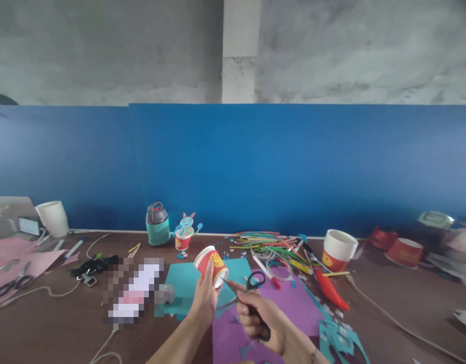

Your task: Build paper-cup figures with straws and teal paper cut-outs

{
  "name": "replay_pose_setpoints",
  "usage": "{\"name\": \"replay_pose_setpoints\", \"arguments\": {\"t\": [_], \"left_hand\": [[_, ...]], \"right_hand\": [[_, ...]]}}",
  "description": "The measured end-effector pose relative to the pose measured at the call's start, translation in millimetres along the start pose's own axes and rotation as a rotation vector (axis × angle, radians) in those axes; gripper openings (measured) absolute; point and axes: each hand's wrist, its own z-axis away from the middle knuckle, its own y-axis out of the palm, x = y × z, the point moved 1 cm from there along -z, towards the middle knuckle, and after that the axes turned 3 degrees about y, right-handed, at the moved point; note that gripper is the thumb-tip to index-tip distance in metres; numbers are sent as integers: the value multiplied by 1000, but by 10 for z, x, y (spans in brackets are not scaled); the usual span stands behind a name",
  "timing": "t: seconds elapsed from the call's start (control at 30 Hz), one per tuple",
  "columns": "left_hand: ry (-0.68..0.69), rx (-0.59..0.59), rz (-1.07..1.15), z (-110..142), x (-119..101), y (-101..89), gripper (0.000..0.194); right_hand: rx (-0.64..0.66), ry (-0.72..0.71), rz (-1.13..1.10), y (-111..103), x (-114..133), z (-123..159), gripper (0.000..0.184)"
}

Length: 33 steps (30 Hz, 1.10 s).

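My left hand (206,293) is wrapped round a red and white paper cup (211,264) with a yellow emblem, tilted so that its end points down to the right. Black-handled scissors (256,279) are gripped in my right hand (261,316), their blades spread. One blade tip comes close to the cup's lower end; whether it touches I cannot tell. Beneath my hands lie a teal paper sheet (179,285) and a purple paper sheet (293,303).
A cup with a cat figure (185,235) stands behind, beside a teal jar (158,225). Colourful pipe cleaners (266,240) and a red-capped marker (266,273) lie right of centre. Stacked paper cups (338,250) stand farther right. Teal paper scraps (341,341) sit front right. A blue partition (255,167) closes the back.
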Motion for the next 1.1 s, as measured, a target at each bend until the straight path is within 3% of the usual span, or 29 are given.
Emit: {"name": "replay_pose_setpoints", "arguments": {"t": [0.03,0.17,0.2,0.27,0.37,0.47,0.57,0.67,0.73,0.83,0.9,1.0,1.1], "left_hand": [[4,-11,-9,-1,7,1,28],[15,6,-31,3,54,-2,32],[14,18,-31,8,65,-2,33],[11,41,-25,23,77,5,34],[10,53,-13,50,60,27,32],[-3,69,-7,82,17,47,32],[-11,116,0,126,-21,51,37],[-6,194,-11,159,-34,48,41],[-28,230,-11,155,-39,49,41],[-56,153,59,100,-82,43,34],[-35,71,132,47,-143,28,28],[-9,38,174,-11,-239,-4,24],[-30,62,176,-21,-272,-34,26]], "right_hand": [[-40,-80,146,-2,8,9,46],[-289,-478,1069,55,80,105,48],[-323,-511,1218,73,94,125,52],[-340,-521,1297,99,110,143,54],[-260,-468,967,114,98,114,46],[-143,-204,376,85,64,61,45],[53,43,-170,23,73,42,39],[224,134,-397,-35,119,49,16],[234,128,-398,-48,137,57,16],[79,22,-168,-46,140,69,38],[-42,-140,174,-47,140,81,46],[-149,-413,776,-50,122,102,43],[-229,-498,1207,-61,77,107,54]]}}
